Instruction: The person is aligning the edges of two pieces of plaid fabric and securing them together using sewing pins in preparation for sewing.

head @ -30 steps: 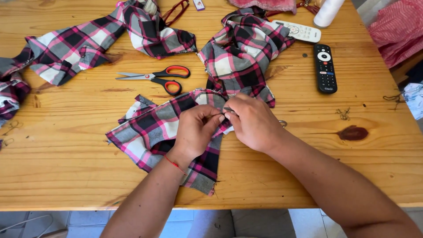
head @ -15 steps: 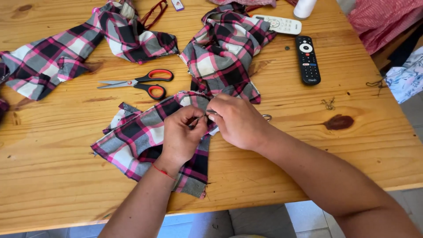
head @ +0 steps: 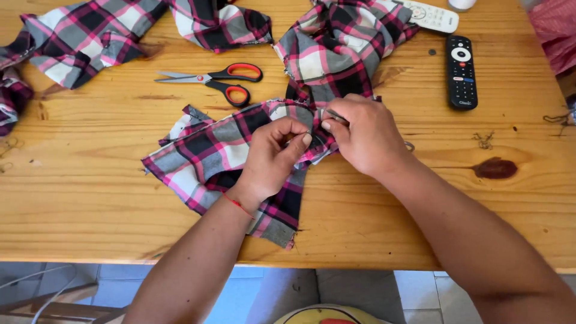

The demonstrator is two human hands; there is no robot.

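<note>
A piece of pink, black and grey plaid fabric (head: 210,150) lies flat on the wooden table (head: 90,204). My left hand (head: 273,156) rests on top of it and pinches its upper edge between thumb and fingers. My right hand (head: 366,135) grips the same edge just to the right, fingertips almost touching those of the left. A thin needle-like object seems to sit between the fingertips, too small to make out. A red thread circles my left wrist.
Red-handled scissors (head: 216,81) lie just behind the fabric. More plaid pieces lie at the back left (head: 78,39), back middle (head: 222,24) and back right (head: 342,48). A black remote (head: 461,72) and a white remote (head: 429,15) sit at the right. The table's front edge is near my forearms.
The view has shifted so the table sits differently in frame. Both hands stay pinched on the fabric's upper edge, with only small finger movements.
</note>
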